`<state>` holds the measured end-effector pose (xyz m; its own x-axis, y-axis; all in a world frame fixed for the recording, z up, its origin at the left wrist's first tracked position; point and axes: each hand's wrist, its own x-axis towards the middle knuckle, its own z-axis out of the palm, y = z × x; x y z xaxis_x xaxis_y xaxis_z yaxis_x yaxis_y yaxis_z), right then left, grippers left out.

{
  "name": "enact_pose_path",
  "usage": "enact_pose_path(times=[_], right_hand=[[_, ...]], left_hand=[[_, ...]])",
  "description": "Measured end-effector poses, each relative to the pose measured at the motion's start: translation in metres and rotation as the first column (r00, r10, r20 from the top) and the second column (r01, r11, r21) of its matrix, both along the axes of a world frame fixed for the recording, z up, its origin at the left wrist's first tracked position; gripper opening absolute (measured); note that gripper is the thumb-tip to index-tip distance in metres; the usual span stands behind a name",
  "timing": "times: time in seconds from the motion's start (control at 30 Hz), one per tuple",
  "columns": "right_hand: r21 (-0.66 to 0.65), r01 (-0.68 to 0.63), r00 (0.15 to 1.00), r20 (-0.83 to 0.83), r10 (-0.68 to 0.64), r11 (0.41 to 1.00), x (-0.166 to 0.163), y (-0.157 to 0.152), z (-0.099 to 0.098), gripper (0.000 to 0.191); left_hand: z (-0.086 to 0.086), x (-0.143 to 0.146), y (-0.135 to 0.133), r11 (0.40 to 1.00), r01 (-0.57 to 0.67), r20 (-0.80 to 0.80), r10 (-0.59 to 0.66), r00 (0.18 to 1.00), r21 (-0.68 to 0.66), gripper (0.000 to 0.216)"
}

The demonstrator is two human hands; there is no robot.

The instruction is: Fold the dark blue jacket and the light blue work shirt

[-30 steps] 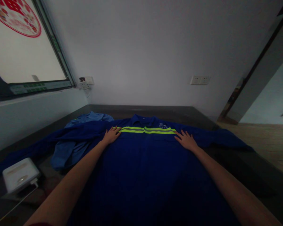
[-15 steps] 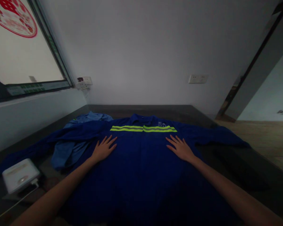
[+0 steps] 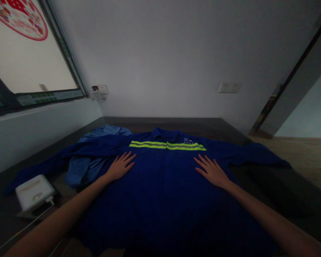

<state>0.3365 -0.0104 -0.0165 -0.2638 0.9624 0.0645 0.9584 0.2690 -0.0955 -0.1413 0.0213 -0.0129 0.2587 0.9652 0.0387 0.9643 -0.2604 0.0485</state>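
A dark blue work jacket (image 3: 163,192) with yellow-green reflective stripes across the chest lies spread flat on a dark table (image 3: 176,123), collar at the far side and sleeves out to both sides. My left hand (image 3: 119,166) lies flat on the jacket's left chest, fingers spread, below the stripes. My right hand (image 3: 211,171) rests flat on the right chest, fingers stretched out. Neither hand holds anything.
A lighter blue garment (image 3: 88,164) lies crumpled under the left sleeve. A white box (image 3: 34,192) with a cable sits at the table's left. A window is on the left wall, sockets on the back wall, a doorway at the right.
Both hands have slid from the reflective stripes toward me along the jacket front, staying flat. The view has shifted slightly.
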Motion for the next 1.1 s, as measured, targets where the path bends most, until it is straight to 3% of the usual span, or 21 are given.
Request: enact_pose_path(times=[0.2, 0.3, 0.37, 0.47, 0.53, 0.6, 0.7, 0.8, 0.97, 1.1], right_hand=[[0.004, -0.031, 0.998, -0.063, 0.031, 1.000, 0.008, -0.022, -0.006, 0.064], [0.029, -0.066, 0.988, -0.142, 0.069, 0.997, 0.001, -0.022, 0.009, 0.055], [0.113, -0.138, 0.964, -0.211, 0.159, 0.984, -0.013, -0.019, 0.028, 0.041], [0.227, -0.265, 0.908, -0.269, 0.321, 0.937, -0.049, -0.009, 0.060, 0.030], [0.239, -0.293, 0.900, -0.257, 0.352, 0.926, -0.077, 0.006, 0.075, 0.026], [0.232, -0.274, 0.909, -0.254, 0.330, 0.933, -0.103, 0.028, 0.081, 0.025], [0.234, -0.155, 0.944, -0.253, 0.214, 0.960, -0.129, 0.069, 0.075, 0.031], [0.225, -0.089, 0.961, -0.237, 0.144, 0.970, -0.138, 0.102, 0.057, 0.041], [0.153, -0.118, 0.971, -0.191, 0.146, 0.981, -0.126, 0.117, 0.023, 0.039], [0.123, -0.175, 0.964, -0.179, 0.195, 0.977, -0.116, 0.116, 0.009, 0.039]], left_hand=[[-0.002, 0.001, -0.021, 1.000, 0.007, 0.033, -0.007, 0.999, 0.004, 0.055], [0.000, 0.004, -0.029, 1.000, -0.008, 0.073, 0.007, 0.997, 0.026, 0.051], [0.009, 0.013, -0.029, 0.997, -0.006, 0.113, -0.002, 0.994, 0.074, 0.049], [0.029, 0.046, -0.018, 0.981, 0.128, 0.213, -0.158, 0.964, 0.148, 0.039], [0.043, 0.079, -0.003, 0.948, 0.270, 0.287, -0.310, 0.906, 0.170, 0.031], [0.053, 0.115, 0.019, 0.919, 0.329, 0.292, -0.383, 0.876, 0.220, 0.030], [0.054, 0.157, 0.056, 0.903, 0.328, 0.189, -0.386, 0.903, 0.279, 0.042], [0.042, 0.176, 0.086, 0.923, 0.277, 0.140, -0.321, 0.937, 0.268, 0.052], [0.016, 0.167, 0.101, 0.950, 0.244, 0.109, -0.268, 0.957, 0.195, 0.041], [0.008, 0.160, 0.099, 0.954, 0.256, 0.079, -0.270, 0.960, 0.155, 0.042]])
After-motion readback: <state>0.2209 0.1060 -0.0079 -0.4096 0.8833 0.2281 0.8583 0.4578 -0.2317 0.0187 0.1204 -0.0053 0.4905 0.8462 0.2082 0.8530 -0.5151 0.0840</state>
